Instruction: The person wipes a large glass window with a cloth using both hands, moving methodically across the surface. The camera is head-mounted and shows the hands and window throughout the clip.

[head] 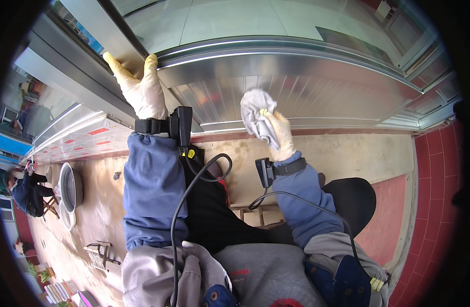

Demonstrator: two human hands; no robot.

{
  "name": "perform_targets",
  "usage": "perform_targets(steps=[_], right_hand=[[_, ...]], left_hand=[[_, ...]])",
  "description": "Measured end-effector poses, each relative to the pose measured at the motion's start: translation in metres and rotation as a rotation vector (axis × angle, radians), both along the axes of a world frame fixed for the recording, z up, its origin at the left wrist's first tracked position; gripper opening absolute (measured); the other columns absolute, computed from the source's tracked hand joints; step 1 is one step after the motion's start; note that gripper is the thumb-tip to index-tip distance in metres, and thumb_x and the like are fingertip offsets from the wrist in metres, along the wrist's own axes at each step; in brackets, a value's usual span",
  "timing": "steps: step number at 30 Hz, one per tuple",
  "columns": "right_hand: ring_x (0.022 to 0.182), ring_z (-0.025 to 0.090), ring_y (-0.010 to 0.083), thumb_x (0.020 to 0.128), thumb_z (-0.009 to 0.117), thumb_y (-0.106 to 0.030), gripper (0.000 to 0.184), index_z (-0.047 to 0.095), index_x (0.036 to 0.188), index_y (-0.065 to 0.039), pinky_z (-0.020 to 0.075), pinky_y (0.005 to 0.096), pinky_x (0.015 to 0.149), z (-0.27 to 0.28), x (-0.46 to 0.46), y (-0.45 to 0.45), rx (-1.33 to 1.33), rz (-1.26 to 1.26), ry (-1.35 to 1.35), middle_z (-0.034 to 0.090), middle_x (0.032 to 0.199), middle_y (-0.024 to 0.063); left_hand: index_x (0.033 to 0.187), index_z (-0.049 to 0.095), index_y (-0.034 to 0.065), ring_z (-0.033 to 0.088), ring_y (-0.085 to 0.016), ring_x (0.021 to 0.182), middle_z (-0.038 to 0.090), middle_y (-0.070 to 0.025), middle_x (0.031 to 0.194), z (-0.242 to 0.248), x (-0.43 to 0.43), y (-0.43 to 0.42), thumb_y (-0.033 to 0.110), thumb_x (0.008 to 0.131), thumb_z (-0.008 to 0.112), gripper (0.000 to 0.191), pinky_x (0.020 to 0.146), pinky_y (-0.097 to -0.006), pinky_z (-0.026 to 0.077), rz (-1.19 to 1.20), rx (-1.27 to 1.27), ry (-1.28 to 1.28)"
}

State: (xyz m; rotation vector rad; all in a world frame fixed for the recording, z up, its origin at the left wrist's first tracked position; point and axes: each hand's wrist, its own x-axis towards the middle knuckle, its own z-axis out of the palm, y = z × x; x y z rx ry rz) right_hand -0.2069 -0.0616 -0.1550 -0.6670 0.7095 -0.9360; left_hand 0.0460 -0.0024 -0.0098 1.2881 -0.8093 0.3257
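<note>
My left hand [141, 84], in a pale glove with yellowish fingertips, has its thumb and fingers spread around the upright metal frame [121, 38] of a glazed door or window. A crumpled light grey cloth [256, 111] is in my right hand [283, 132], also gloved. The cloth is in front of the ribbed lower metal panel [227, 96]; whether it touches the panel cannot be told. Above that panel runs a metal rail [281, 46] with glass [227, 23] over it. Both wrists carry black straps with small devices and cables.
Below the panel lies a concrete ledge [350, 153], with dark red tiles [436, 184] at the right. At the left are a folding stool [98, 255], large basins [71, 188], a seated person [31, 190] and a patterned tiled wall [93, 136]. Cables loop between my arms.
</note>
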Motion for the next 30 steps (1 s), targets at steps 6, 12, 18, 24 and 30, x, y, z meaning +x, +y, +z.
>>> perform_targets(steps=[6,12,18,24,30], right_hand=[[0.076,0.066,0.0119,0.089,0.065,-0.01,0.025,0.065,0.112,0.0,0.0542,0.0231,0.066,-0.063,0.0,0.007,0.348,-0.002,0.218,0.068,0.092,0.0041],[0.08,0.064,0.0089,0.092,0.063,-0.009,0.017,0.067,0.107,-0.001,0.0526,0.0214,0.065,0.021,-0.009,0.009,-0.109,-0.032,-0.014,0.069,0.094,0.0043],[0.08,0.066,0.0113,0.093,0.061,-0.008,0.018,0.066,0.108,-0.001,0.0537,0.0227,0.066,0.038,-0.017,-0.003,-0.063,-0.097,-0.022,0.069,0.095,0.0049],[0.083,0.067,0.0141,0.09,0.063,-0.013,0.026,0.063,0.114,-0.002,0.055,0.0248,0.07,-0.061,-0.012,-0.002,0.208,-0.036,0.137,0.069,0.099,0.0055],[0.068,0.064,0.0103,0.091,0.063,-0.011,0.016,0.068,0.104,-0.003,0.0489,0.0231,0.056,-0.048,-0.01,0.003,0.276,-0.042,0.166,0.068,0.086,0.0018]], left_hand=[[0.151,0.026,0.0086,0.05,-0.013,0.099,0.05,-0.0044,0.116,0.001,-0.003,0.001,0.003,0.078,0.077,0.09,0.088,-0.0236,0.042,0.084,0.049,-0.02],[0.15,0.027,0.0078,0.049,-0.013,0.1,0.05,-0.0044,0.116,0.003,-0.003,0.002,0.003,0.078,0.077,0.088,0.089,-0.0242,0.042,0.077,0.057,0.006],[0.15,0.027,0.0077,0.05,-0.014,0.101,0.051,-0.0052,0.116,0.003,-0.003,0.003,0.002,0.078,0.077,0.088,0.09,-0.0241,0.042,0.039,0.038,0.014],[0.151,0.027,0.0085,0.051,-0.014,0.102,0.052,-0.0062,0.117,0.002,-0.001,0.003,0.001,0.079,0.076,0.088,0.09,-0.0246,0.043,0.053,0.065,0.008],[0.15,0.028,0.008,0.053,-0.015,0.102,0.053,-0.0065,0.118,0.002,0.0,0.003,0.0,0.079,0.076,0.086,0.09,-0.025,0.043,0.048,0.059,0.001]])
